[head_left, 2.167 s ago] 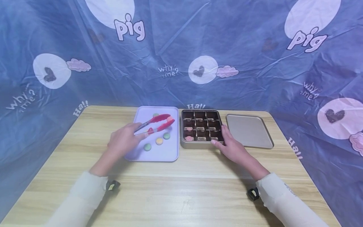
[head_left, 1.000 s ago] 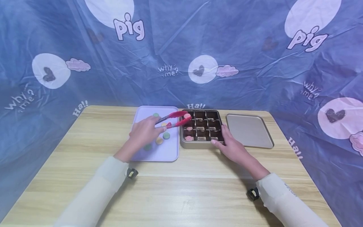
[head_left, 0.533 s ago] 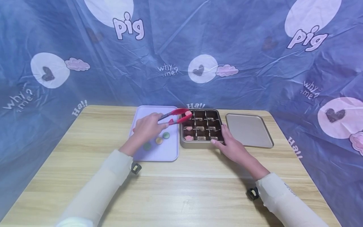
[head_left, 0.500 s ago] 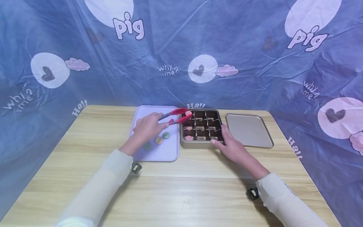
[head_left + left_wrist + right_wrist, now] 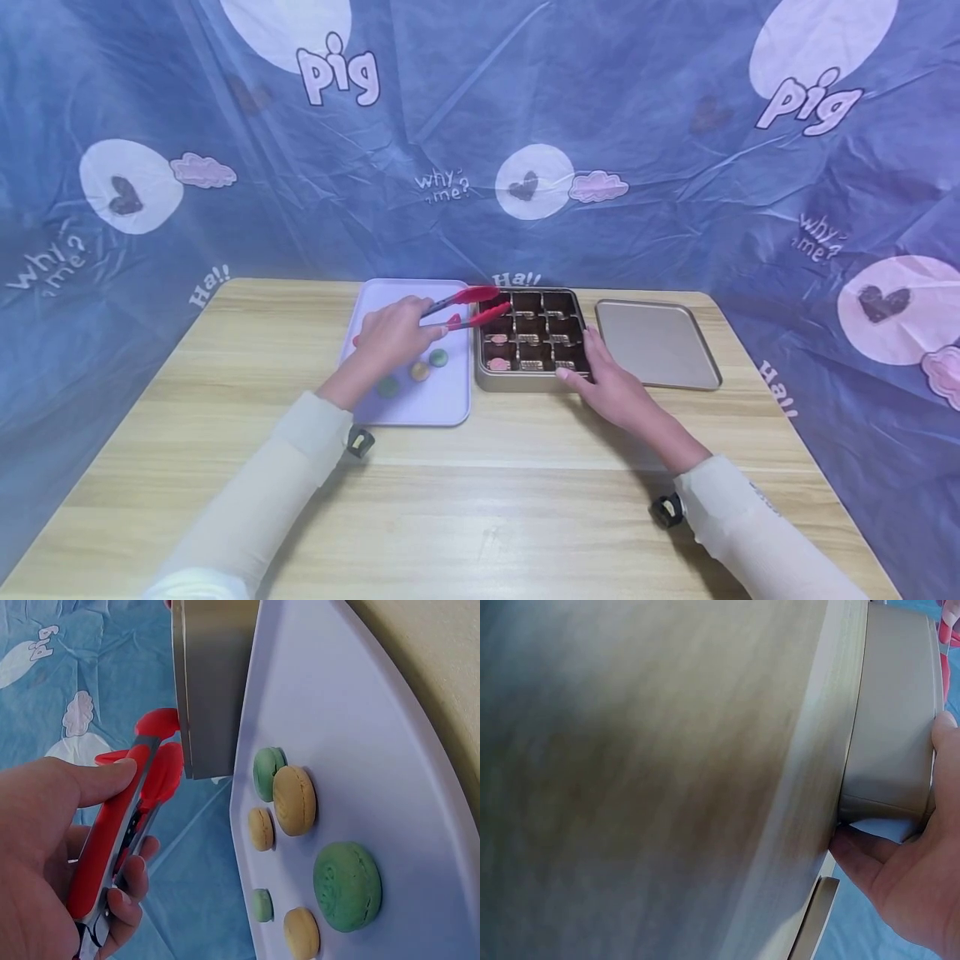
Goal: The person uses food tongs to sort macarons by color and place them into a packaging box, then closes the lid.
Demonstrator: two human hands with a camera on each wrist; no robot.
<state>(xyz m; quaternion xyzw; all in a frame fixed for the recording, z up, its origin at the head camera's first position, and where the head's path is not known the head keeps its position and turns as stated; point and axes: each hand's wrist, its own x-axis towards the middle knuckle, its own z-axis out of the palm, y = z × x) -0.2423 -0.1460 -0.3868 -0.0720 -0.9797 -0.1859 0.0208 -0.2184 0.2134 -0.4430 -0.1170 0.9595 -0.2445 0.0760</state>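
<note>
My left hand [image 5: 390, 337] grips red-tipped kitchen tongs [image 5: 101, 859], reaching from over the lilac tray [image 5: 438, 410] to the divided tin [image 5: 525, 382]. The tips are parted at the tin's back-left compartment, with no macaron showing between them; they partly hide that compartment. Two pink macarons sit in the left column, one in the middle compartment [image 5: 498, 339] and one in the front [image 5: 498, 364]. My right hand [image 5: 618, 392] holds the tin's front-right corner, thumb at the front rim and fingers along the right side. Green macarons [image 5: 346, 886] and yellow macarons [image 5: 294, 800] lie on the tray.
The tin's flat metal lid [image 5: 658, 346] lies on the wooden table [image 5: 480, 508], right of the tin. A blue printed cloth [image 5: 450, 108] hangs behind and at both sides. The tray stands close against the tin's left side.
My left hand carried a pink macaron in the tongs rightward from the tray to the tin's back-left compartment. The tips no longer show it. My right hand has stayed on the tin.
</note>
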